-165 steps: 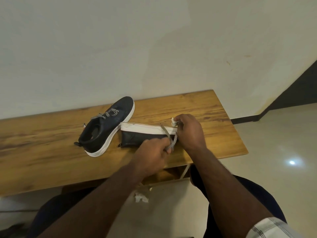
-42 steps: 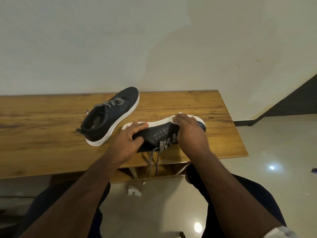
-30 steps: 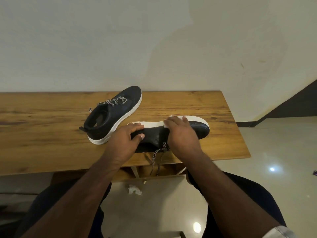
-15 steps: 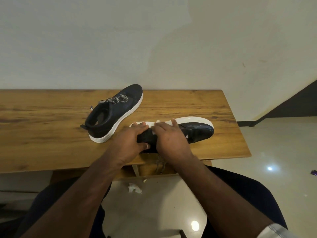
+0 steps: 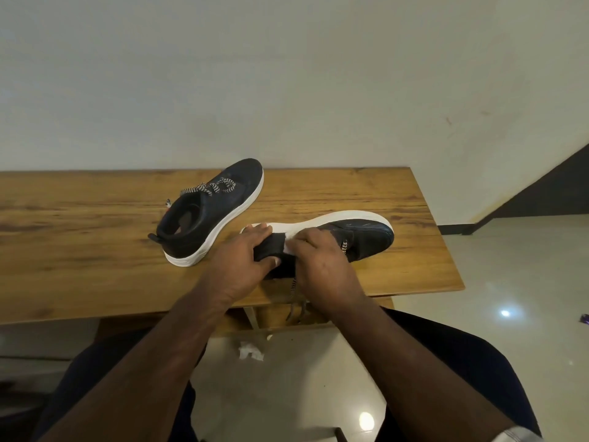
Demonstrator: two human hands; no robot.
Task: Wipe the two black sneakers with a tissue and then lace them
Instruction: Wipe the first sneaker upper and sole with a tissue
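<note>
Both hands hide the near sneaker (image 5: 366, 237) heel; its lace (image 5: 291, 290) ends blur below the table (image 5: 79, 250) edge.

A wooden table (image 5: 79, 256) spans nine to three o'clock; a pale wall (image 5: 287, 74) fills twelve — glossy floor tiles (image 5: 526, 314) at four, a dark skirting strip (image 5: 541, 196) at two.

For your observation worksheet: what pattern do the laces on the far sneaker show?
Black-and-white zigzag laces on the far sneaker, clearest in the head view.

Plain indoor room – prob. a home, wooden table (image 5: 350, 193) against bare pale wall (image 5: 287, 74), glossy tiled floor (image 5: 510, 282)
</note>
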